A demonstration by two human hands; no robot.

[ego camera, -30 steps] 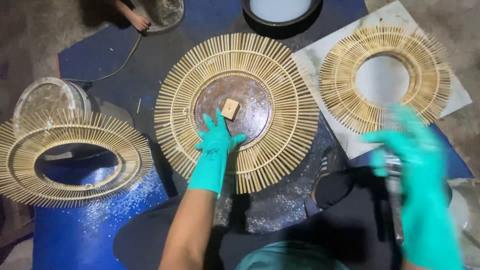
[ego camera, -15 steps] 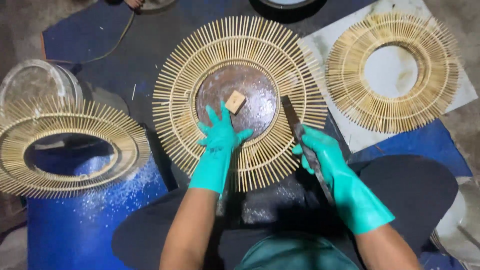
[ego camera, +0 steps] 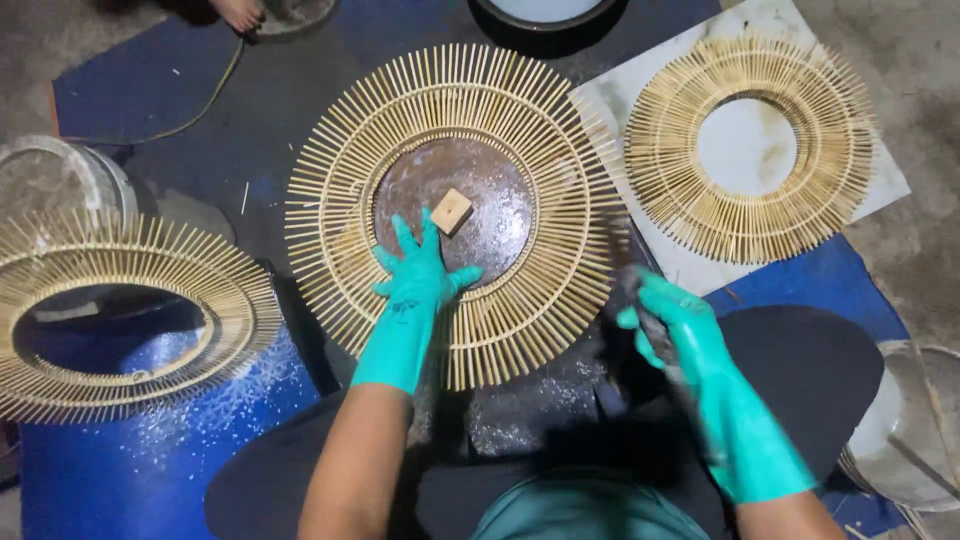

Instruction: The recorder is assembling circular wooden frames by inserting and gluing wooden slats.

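A large sunburst ring of bamboo sticks (ego camera: 520, 130) lies flat in front of me around a rusty round metal disc (ego camera: 500, 210). A small wooden block (ego camera: 451, 211) sits on the disc. My left hand (ego camera: 420, 275), in a teal glove, presses flat on the ring's inner lower edge, fingers spread just below the block. My right hand (ego camera: 680, 325), also gloved, is at the ring's lower right rim, closed on a long dark blade-like tool (ego camera: 637, 283) that is blurred by motion.
A second bamboo ring (ego camera: 680, 190) rests on a white sheet (ego camera: 880, 190) at right. A third ring (ego camera: 120, 270) lies on a blue drum (ego camera: 150, 460) at left. Another person's bare foot (ego camera: 240, 12), a cable (ego camera: 190, 115) and a clear bowl (ego camera: 910, 430) are nearby.
My right hand has come in from the far right with the dark tool to the central ring's right rim. My left hand has stayed pressed on the ring.
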